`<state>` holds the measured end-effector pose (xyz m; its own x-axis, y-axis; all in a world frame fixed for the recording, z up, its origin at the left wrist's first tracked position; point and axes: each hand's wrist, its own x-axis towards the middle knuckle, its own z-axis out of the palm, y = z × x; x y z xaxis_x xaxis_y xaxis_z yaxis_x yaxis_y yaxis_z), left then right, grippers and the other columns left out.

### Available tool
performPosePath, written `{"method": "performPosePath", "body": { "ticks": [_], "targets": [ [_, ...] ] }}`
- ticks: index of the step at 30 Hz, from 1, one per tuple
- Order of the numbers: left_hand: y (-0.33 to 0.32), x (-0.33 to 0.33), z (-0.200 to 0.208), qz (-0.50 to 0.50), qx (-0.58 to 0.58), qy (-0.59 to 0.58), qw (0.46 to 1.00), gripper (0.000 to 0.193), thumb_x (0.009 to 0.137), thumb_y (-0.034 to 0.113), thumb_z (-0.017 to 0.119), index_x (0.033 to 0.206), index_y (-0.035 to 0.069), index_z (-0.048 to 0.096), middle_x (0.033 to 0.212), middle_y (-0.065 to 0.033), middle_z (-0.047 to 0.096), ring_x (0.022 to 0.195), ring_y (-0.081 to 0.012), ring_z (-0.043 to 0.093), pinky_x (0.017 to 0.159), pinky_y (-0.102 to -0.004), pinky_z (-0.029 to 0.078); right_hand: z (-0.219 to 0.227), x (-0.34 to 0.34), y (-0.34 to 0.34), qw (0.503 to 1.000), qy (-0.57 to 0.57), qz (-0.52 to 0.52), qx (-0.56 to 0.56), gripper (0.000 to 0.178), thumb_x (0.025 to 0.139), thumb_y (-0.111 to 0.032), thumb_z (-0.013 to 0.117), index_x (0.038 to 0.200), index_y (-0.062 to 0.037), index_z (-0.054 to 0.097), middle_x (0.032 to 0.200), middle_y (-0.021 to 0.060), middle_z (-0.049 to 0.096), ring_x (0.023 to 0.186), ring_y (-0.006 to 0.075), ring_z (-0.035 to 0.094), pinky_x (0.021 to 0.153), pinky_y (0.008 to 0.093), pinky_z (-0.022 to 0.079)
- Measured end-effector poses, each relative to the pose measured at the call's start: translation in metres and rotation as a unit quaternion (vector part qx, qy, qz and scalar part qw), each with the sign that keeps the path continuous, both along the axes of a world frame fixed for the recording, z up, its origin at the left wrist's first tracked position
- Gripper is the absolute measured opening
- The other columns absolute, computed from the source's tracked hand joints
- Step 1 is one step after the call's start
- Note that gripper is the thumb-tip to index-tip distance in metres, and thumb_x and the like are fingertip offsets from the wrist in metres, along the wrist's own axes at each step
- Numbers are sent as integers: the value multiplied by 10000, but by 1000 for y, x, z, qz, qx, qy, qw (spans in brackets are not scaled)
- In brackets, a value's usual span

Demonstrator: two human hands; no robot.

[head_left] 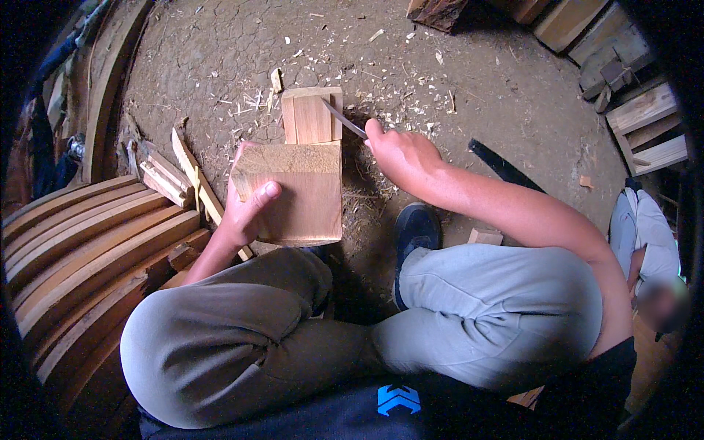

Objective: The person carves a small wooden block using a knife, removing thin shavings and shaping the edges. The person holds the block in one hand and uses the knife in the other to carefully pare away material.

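A squared wooden block [293, 205] stands in front of my knees, with a rough-grained upper end. My left hand [246, 205] grips its left side, the thumb lying on the near face and the fingers mostly hidden. Just beyond the block is a narrower wooden piece [312, 117] with lines or steps along its face; I cannot tell whether the two are joined. My right hand [403, 154] is closed round a knife [348, 125] with a thin grey blade. Its handle is hidden in the fist, and its tip meets the upper part of the narrower piece.
Curved-looking boards [95, 249] are stacked at my left, beside pointed offcuts [198, 176]. Shavings litter the dirt floor [220, 44]. A dark flat strip [506, 165] and a small wood piece [485, 236] lie rightward. Another person [649, 235] is at far right, near wooden frames [649, 128].
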<state>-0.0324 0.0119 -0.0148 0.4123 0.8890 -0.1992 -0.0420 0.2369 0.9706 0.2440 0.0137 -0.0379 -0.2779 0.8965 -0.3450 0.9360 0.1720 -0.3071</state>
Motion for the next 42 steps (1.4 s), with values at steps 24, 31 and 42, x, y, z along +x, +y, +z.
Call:
{"method": "performPosePath", "body": {
  "ticks": [24,31,42],
  "targets": [
    [0,-2,7,-4,13,13,1000,638,744,383,708,1162,28,382,1000,-64,514,955,-147,483,859,-304,379,0,-4,1,1000,10,5,3,233,960,-230,441,961,0,410,660,215,620,664,401,641,552,498,498],
    [-1,-2,5,0,7,5,1000,627,743,376,705,1161,32,388,999,-63,515,956,-147,480,861,-304,376,-1,-3,0,1000,17,6,9,236,961,-233,439,964,1,408,657,216,618,659,404,638,549,500,497],
    [1,2,9,18,-9,-2,1000,588,754,385,701,1131,41,409,966,-41,510,930,-129,471,842,-292,370,-4,0,-12,999,17,-16,-46,228,964,-242,426,980,-16,398,700,235,627,704,421,635,588,534,484]
  ]
}}
